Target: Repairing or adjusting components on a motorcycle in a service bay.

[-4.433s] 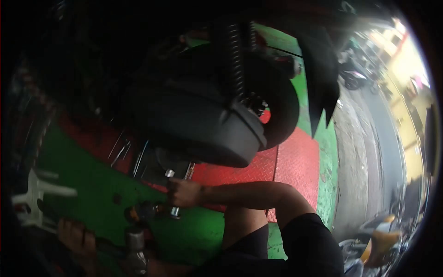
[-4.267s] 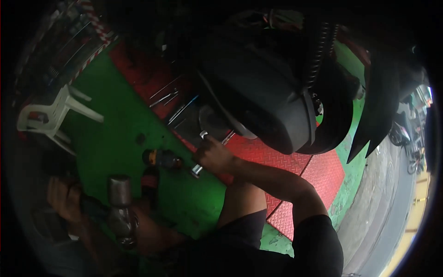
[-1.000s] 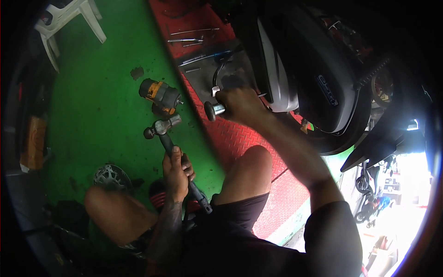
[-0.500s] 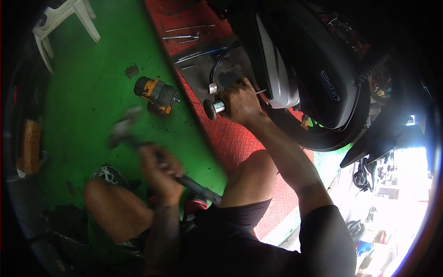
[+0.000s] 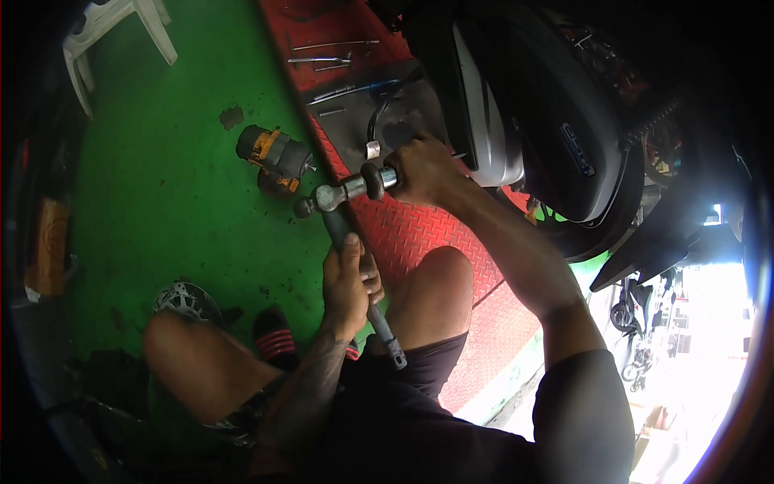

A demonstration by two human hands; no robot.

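My left hand (image 5: 349,284) is wrapped around the dark handle of a ball-peen hammer (image 5: 329,198), its thumb lying along the handle. The hammer's face meets the dark, round end of a punch-like metal tool (image 5: 374,181). My right hand (image 5: 426,171) is closed around this tool's silver shank. A thin tip pokes out past the fingers toward the grey side panel of a motorcycle (image 5: 556,137). The tool's exact kind and the spot its tip reaches are hidden by my hand and the panel.
A yellow and black cordless power tool (image 5: 274,157) lies on the green floor (image 5: 177,210). Long metal tools (image 5: 322,60) rest on the red ramp (image 5: 411,238). A white plastic chair (image 5: 81,56), a cardboard box (image 5: 50,246) and a metal disc (image 5: 187,300) are at the left.
My left hand has swung the hammer up and to the right, from over the floor onto the tool's round end. My right hand keeps its grip in nearly the same place.
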